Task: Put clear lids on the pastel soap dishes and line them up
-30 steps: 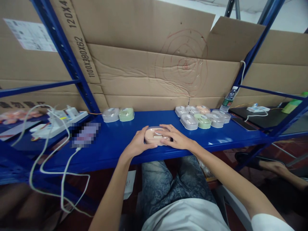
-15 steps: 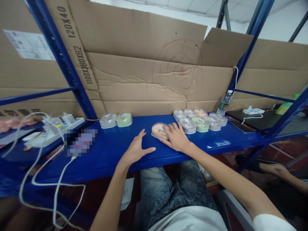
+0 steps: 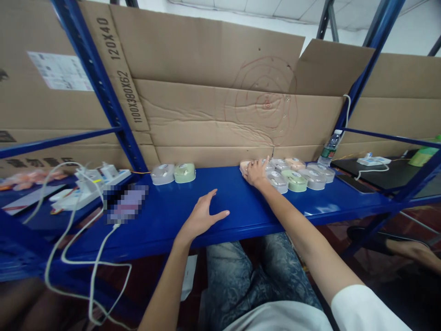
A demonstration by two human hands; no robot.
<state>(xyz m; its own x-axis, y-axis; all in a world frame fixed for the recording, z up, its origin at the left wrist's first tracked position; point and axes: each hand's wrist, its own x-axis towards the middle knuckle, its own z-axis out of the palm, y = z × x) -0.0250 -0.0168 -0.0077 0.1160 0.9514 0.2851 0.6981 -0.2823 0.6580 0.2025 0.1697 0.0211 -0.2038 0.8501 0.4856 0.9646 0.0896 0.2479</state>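
Observation:
My right hand (image 3: 257, 173) reaches to the back of the blue shelf and grips a small oval peach case (image 3: 243, 166) in clear plastic. My fingers cover much of that case. It sits at the left end of a cluster of like cases, among them a green case (image 3: 294, 180), a whitish case (image 3: 276, 181) and another peach case (image 3: 295, 163). Over the shelf's front part, my left hand (image 3: 201, 215) is open, thumb and fingers apart, with nothing in it. Farther left stand a greyish-white case (image 3: 163, 174) and a green case (image 3: 185, 173), side by side.
A phone-like item (image 3: 127, 203), blurred out, lies at left on a white cable, near a power strip (image 3: 93, 186). A water bottle (image 3: 330, 148) and a dark phone (image 3: 355, 183) are at right. Cardboard (image 3: 206, 110) walls the back; blue posts (image 3: 99, 87) frame the shelf.
My right hand has carried the peach case from mid-shelf back and right to the cluster's left end. My left hand stays open over the front of the shelf. The view has shifted slightly.

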